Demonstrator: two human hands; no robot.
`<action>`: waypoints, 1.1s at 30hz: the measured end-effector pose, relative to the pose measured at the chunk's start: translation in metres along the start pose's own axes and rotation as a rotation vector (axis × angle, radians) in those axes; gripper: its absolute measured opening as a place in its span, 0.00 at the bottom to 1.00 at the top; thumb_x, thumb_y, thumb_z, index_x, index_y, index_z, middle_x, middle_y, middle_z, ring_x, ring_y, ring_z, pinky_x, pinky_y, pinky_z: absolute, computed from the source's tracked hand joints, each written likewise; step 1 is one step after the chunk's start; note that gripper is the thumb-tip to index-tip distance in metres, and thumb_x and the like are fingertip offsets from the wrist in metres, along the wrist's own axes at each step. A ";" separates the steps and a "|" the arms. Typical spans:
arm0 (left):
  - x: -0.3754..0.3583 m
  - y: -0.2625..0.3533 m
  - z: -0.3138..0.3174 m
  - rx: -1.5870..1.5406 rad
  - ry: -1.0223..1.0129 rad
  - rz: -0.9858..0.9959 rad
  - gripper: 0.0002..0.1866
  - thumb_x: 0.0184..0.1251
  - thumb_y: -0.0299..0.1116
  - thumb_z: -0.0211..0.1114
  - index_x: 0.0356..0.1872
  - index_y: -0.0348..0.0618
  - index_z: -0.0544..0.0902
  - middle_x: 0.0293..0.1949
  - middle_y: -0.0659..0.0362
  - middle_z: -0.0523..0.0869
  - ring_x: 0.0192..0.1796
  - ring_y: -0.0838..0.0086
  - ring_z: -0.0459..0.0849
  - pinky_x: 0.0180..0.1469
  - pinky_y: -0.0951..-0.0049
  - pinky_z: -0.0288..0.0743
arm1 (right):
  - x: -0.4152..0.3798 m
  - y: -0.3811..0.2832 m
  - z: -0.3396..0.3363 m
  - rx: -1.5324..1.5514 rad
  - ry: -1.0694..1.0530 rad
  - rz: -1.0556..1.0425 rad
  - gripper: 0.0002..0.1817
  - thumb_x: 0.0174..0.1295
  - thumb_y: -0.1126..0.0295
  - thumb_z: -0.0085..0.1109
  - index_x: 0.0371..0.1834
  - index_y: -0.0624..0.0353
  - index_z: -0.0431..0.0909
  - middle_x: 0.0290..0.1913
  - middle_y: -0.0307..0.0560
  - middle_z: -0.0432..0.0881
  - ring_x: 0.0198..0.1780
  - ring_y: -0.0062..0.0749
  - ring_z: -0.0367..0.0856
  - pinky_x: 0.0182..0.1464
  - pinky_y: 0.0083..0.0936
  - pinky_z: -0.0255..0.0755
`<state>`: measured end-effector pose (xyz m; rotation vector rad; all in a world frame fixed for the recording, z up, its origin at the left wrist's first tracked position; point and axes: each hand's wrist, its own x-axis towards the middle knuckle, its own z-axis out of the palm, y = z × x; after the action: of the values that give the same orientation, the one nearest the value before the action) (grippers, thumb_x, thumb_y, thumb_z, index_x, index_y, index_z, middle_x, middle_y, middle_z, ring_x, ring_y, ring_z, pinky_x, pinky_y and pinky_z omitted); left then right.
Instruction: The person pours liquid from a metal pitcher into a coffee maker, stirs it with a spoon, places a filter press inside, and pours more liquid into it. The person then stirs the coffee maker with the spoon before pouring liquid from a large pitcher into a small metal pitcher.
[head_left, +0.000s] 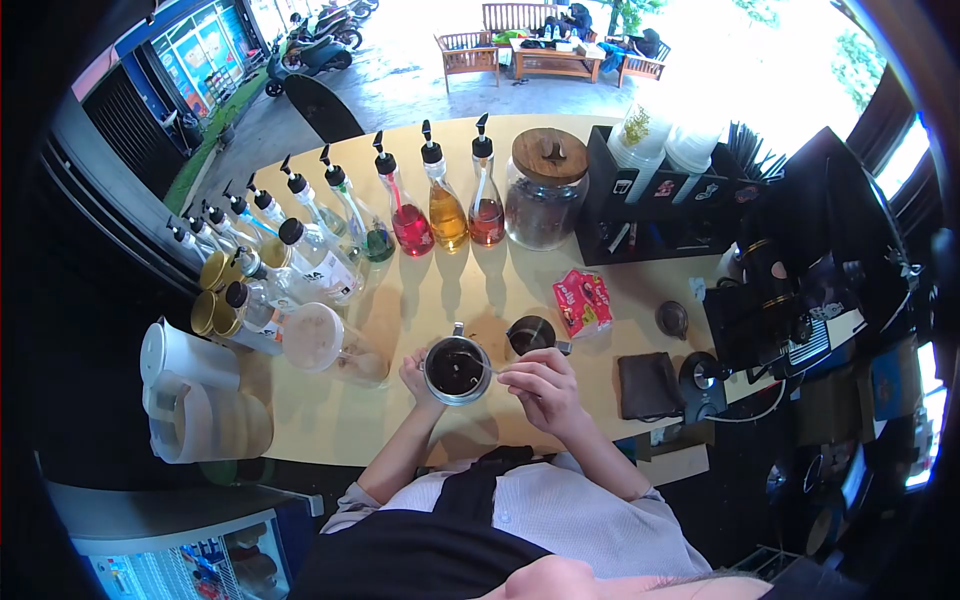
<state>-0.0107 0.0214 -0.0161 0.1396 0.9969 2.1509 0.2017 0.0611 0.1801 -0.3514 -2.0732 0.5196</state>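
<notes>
My left hand (417,376) is wrapped round the left side of a metal cup (430,385) with dark contents and a few pale specks in it. A thin spoon (487,368), its lower end hidden in the dark contents, is pinched in my right hand (542,388). Just beyond the right hand stands a second metal jug (532,334), partly covered by the fingers. Pink and red packets (583,303) lie to its right on the table. A clear jar with a pale lid (313,337) is left of my left hand.
Pump bottles of coloured syrup (411,228) line the far edge. Behind the jug stands a glass jar with a wooden lid (550,170). White pitchers (190,370) sit at the left edge. On the right are a dark folded cloth (650,386), a tamper (705,371) and a black cup holder (660,205).
</notes>
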 end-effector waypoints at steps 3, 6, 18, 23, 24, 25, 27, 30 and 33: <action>0.018 -0.017 -0.034 0.026 -0.034 0.047 0.26 0.74 0.47 0.37 0.21 0.40 0.70 0.19 0.60 0.75 0.24 0.76 0.77 0.30 0.76 0.75 | 0.002 -0.002 0.000 -0.070 -0.019 -0.026 0.12 0.51 0.71 0.65 0.40 0.52 0.81 0.36 0.38 0.83 0.40 0.36 0.77 0.42 0.30 0.71; 0.044 -0.035 -0.086 0.142 -0.313 -0.058 0.41 0.66 0.65 0.28 0.48 0.36 0.76 0.43 0.47 0.84 0.45 0.59 0.84 0.51 0.58 0.78 | -0.001 -0.004 0.001 -0.002 -0.040 -0.002 0.12 0.51 0.71 0.65 0.40 0.52 0.81 0.36 0.37 0.83 0.40 0.36 0.77 0.42 0.30 0.71; 0.009 -0.003 -0.030 0.146 -0.260 -0.031 0.36 0.68 0.62 0.34 0.44 0.36 0.76 0.40 0.49 0.84 0.41 0.63 0.84 0.47 0.63 0.80 | -0.001 -0.005 0.002 0.030 -0.030 -0.016 0.08 0.54 0.71 0.62 0.37 0.56 0.82 0.35 0.41 0.84 0.37 0.36 0.78 0.40 0.29 0.71; 0.010 -0.014 -0.021 -0.001 -0.040 0.092 0.26 0.74 0.46 0.39 0.15 0.44 0.62 0.16 0.65 0.65 0.21 0.80 0.65 0.25 0.77 0.61 | 0.000 -0.002 0.005 -0.055 0.002 -0.057 0.07 0.56 0.69 0.61 0.37 0.56 0.82 0.34 0.42 0.83 0.36 0.37 0.78 0.39 0.29 0.71; 0.012 -0.017 -0.025 -0.001 -0.038 0.092 0.26 0.74 0.46 0.39 0.15 0.44 0.62 0.16 0.65 0.65 0.21 0.80 0.65 0.25 0.77 0.61 | 0.001 -0.002 0.006 -0.055 0.001 -0.057 0.07 0.56 0.69 0.61 0.37 0.56 0.82 0.34 0.42 0.83 0.36 0.37 0.78 0.39 0.29 0.71; 0.013 -0.020 -0.029 0.020 -0.072 0.122 0.25 0.73 0.46 0.40 0.15 0.44 0.62 0.17 0.64 0.66 0.22 0.79 0.65 0.27 0.76 0.61 | 0.001 -0.003 0.007 -0.037 0.002 -0.051 0.07 0.56 0.70 0.61 0.36 0.56 0.82 0.34 0.42 0.83 0.36 0.37 0.77 0.38 0.28 0.71; 0.013 -0.018 -0.028 0.041 -0.105 0.154 0.24 0.73 0.45 0.40 0.15 0.44 0.62 0.17 0.64 0.66 0.23 0.79 0.65 0.28 0.76 0.62 | 0.002 -0.005 0.008 -0.017 0.001 -0.045 0.07 0.55 0.70 0.61 0.36 0.56 0.82 0.34 0.42 0.83 0.36 0.37 0.77 0.38 0.28 0.71; 0.009 -0.014 -0.023 0.057 -0.058 0.158 0.24 0.73 0.44 0.40 0.16 0.44 0.63 0.18 0.63 0.67 0.24 0.78 0.65 0.30 0.73 0.62 | -0.002 -0.005 0.007 0.061 -0.019 -0.011 0.12 0.49 0.74 0.64 0.38 0.57 0.81 0.36 0.43 0.82 0.37 0.39 0.77 0.42 0.30 0.72; 0.008 -0.012 -0.020 0.066 -0.089 0.143 0.24 0.73 0.43 0.40 0.16 0.44 0.62 0.18 0.63 0.67 0.24 0.78 0.65 0.30 0.74 0.63 | -0.011 -0.003 0.006 0.279 0.107 0.146 0.08 0.55 0.78 0.60 0.39 0.62 0.79 0.36 0.49 0.81 0.38 0.37 0.79 0.44 0.29 0.72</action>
<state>-0.0172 0.0191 -0.0399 0.3441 1.0338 2.2199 0.2018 0.0528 0.1707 -0.3587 -1.8506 0.8492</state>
